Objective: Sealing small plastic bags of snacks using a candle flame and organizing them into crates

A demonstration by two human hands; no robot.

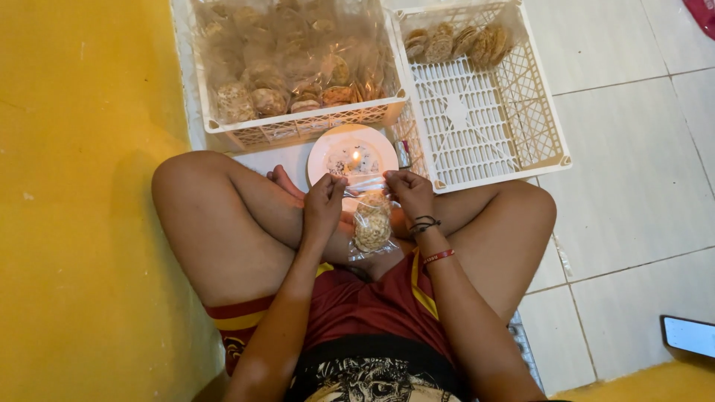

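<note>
- Head view, looking down on crossed legs, seated on tiled floor [633, 186] beside yellow wall [82, 201].
- Left hand [322, 205]: clenched, pinching left side of bag [372, 223] mouth.
- Right hand [410, 192]: clenched, pinching right side of same mouth; bands at wrist.
- Bag: clear plastic, hanging between both hands above lap, holding a stack of round brown snacks; top stretched flat just short of plate [328, 152].
- Plate: white, on floor just beyond feet, carrying small flame [356, 156]; bag top near flame, contact not discernible.
- Lighter-like item [403, 154] just right of plate; kind uncertain.
- Left crate [298, 123]: white, piled with clear bags of similar snacks; whether closed, too glary to tell.
- Right crate [484, 112]: white, mostly bare, a few loose round snacks [458, 43] at far end.
- Phone [689, 335] at right edge, well apart.
- Judgement on progress: well along. Many bags filled, loose stock nearly gone, current bag filled but mouth apparently not yet closed.
- Judged remaining: closing this bag, then bagging the few loose pieces.
</note>
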